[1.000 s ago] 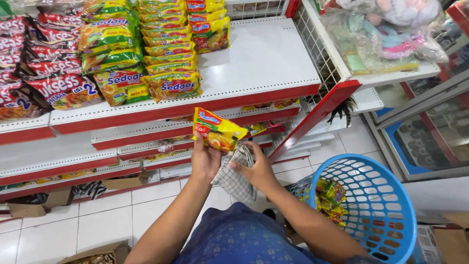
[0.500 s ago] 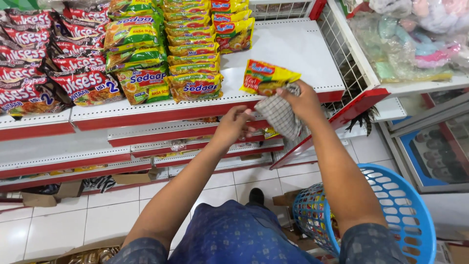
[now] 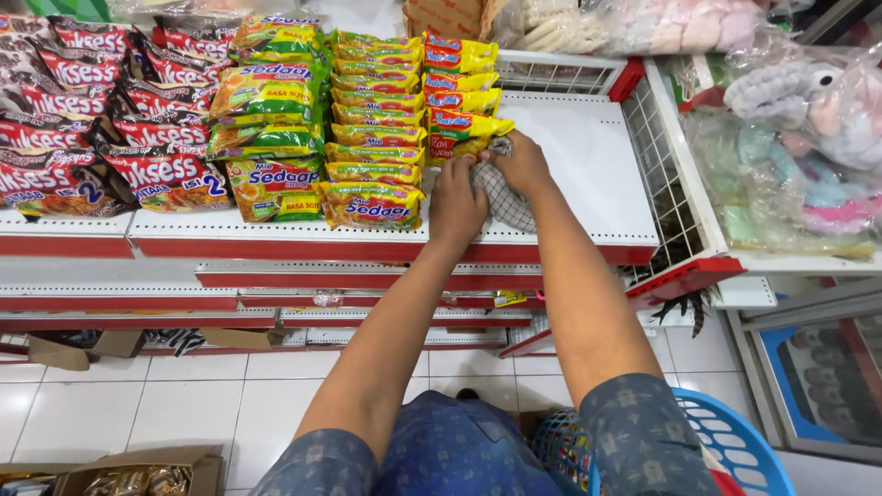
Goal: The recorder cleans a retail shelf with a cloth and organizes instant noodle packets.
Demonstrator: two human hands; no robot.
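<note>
Two hands work at the top shelf [image 3: 588,174], a white perforated board with a red front edge. Left of the hands on that shelf lie rows of red noodle packets [image 3: 83,138], then green and yellow stacks [image 3: 276,138], then a yellow-green column [image 3: 377,138]. The left hand [image 3: 457,197] rests just right of that column, fingers curled against a checked cloth [image 3: 505,197]; whether they pinch it I cannot tell. A yellow noodle packet [image 3: 464,131] lies flat on the shelf at the front of its own short row, long axis running left to right, its right end under the right hand [image 3: 522,161], whose fingers press on packet and cloth together. Right of the shelf a wire side panel [image 3: 657,174] closes it off, and a blue basket [image 3: 726,441] sits below. The packet could skew or slide forward if the cloth drags under it
</note>
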